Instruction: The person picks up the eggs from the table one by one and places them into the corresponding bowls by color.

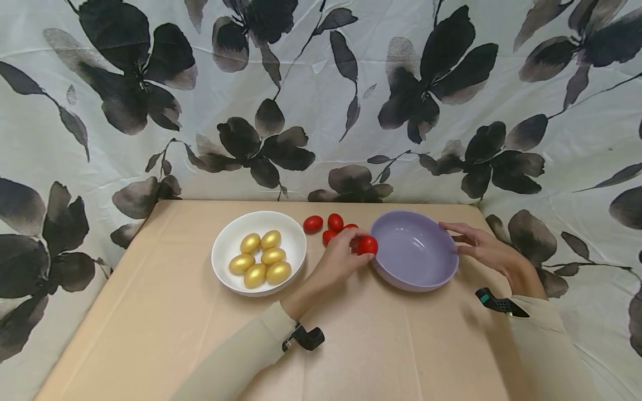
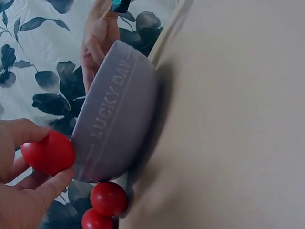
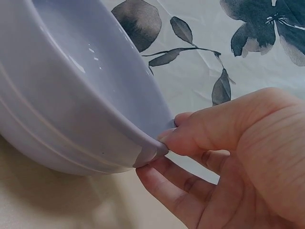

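My left hand pinches a glossy red egg between thumb and fingers, just off the left rim of the purple bowl. In the left wrist view this egg appears in front of the bowl's side, which bears the raised words "LUCKY DAY". The bowl's visible inside holds nothing. At its right edge my right hand grips the rim; the right wrist view shows the thumb on the rim and fingers under it on the outer wall.
Several more red eggs lie on the table behind my left hand, some partly hidden by it. To the left stands a white bowl with several gold eggs. A floral cloth hangs behind the beige table.
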The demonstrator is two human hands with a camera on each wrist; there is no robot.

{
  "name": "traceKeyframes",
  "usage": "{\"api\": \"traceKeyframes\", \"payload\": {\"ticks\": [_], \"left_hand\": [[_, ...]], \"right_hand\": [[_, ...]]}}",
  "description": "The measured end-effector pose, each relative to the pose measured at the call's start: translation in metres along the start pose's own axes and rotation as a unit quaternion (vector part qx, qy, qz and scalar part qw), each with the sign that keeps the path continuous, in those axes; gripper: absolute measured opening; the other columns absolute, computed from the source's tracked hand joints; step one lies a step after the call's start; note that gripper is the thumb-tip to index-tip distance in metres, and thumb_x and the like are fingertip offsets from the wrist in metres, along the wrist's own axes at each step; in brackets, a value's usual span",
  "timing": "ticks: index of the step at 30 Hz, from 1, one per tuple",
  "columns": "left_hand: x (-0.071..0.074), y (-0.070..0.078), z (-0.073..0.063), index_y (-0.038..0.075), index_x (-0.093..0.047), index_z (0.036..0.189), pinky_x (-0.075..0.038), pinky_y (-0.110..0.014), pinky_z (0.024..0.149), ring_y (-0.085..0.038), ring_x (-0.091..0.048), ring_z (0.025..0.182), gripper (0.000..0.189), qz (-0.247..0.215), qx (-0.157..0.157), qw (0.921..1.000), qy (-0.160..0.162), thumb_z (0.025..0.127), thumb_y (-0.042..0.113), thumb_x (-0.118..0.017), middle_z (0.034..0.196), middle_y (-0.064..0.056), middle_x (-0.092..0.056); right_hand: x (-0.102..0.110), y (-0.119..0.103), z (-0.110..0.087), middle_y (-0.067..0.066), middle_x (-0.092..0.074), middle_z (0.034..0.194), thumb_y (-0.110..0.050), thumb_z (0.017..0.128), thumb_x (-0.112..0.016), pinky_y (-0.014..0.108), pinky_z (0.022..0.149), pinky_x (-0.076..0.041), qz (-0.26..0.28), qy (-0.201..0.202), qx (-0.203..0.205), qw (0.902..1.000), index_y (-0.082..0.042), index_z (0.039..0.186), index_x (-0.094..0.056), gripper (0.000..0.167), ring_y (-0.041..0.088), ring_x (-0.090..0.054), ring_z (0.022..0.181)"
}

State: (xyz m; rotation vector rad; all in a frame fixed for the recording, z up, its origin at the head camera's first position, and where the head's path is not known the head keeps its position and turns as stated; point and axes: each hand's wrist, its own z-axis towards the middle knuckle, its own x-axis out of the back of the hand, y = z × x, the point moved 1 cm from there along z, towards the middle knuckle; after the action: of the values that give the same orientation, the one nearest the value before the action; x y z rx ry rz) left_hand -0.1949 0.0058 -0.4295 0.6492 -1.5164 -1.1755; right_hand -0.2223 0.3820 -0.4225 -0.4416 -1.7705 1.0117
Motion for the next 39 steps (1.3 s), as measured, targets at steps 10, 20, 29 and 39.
{"api": "traceKeyframes", "payload": {"ticks": [10,20,29,39], "left_hand": [[-0.002,0.006,0.003,0.015,-0.061,0.135,-0.055,-0.038,0.098,-0.019,-0.055,0.122,0.052,0.004,-0.014,0.9998,-0.012,0.087,0.014,-0.081,0.129,0.004,-0.061],[-0.016,0.015,-0.006,0.013,-0.062,0.133,-0.054,-0.021,0.088,-0.013,-0.056,0.108,0.049,0.027,-0.070,0.9960,-0.049,0.087,0.013,-0.080,0.120,0.001,-0.059],[-0.025,0.023,-0.007,0.014,-0.062,0.132,-0.055,-0.019,0.085,-0.010,-0.057,0.105,0.048,0.040,-0.083,0.9936,-0.065,0.087,0.014,-0.079,0.123,0.000,-0.059],[-0.024,0.022,0.005,0.012,-0.063,0.132,-0.054,-0.017,0.087,-0.010,-0.060,0.107,0.049,0.062,-0.124,0.9872,-0.079,0.087,0.013,-0.080,0.123,-0.002,-0.060]], "right_hand": [[0.000,0.001,-0.002,0.022,-0.030,0.161,-0.008,0.099,-0.060,0.014,0.092,-0.044,-0.005,0.003,0.001,1.0000,-0.007,0.158,-0.034,0.064,0.053,-0.039,0.139],[0.000,0.000,-0.004,0.023,-0.028,0.162,-0.007,0.099,-0.060,0.013,0.093,-0.044,0.009,0.004,0.003,0.9999,-0.004,0.158,-0.033,0.064,0.054,-0.037,0.140],[-0.001,-0.001,-0.003,0.023,-0.028,0.162,-0.007,0.099,-0.060,0.013,0.092,-0.045,0.002,0.002,-0.002,1.0000,-0.005,0.158,-0.034,0.064,0.055,-0.035,0.141],[0.000,-0.002,-0.001,0.022,-0.029,0.162,-0.009,0.100,-0.060,0.019,0.095,-0.048,0.001,0.001,-0.012,0.9999,-0.007,0.158,-0.034,0.064,0.053,-0.037,0.141]]}}
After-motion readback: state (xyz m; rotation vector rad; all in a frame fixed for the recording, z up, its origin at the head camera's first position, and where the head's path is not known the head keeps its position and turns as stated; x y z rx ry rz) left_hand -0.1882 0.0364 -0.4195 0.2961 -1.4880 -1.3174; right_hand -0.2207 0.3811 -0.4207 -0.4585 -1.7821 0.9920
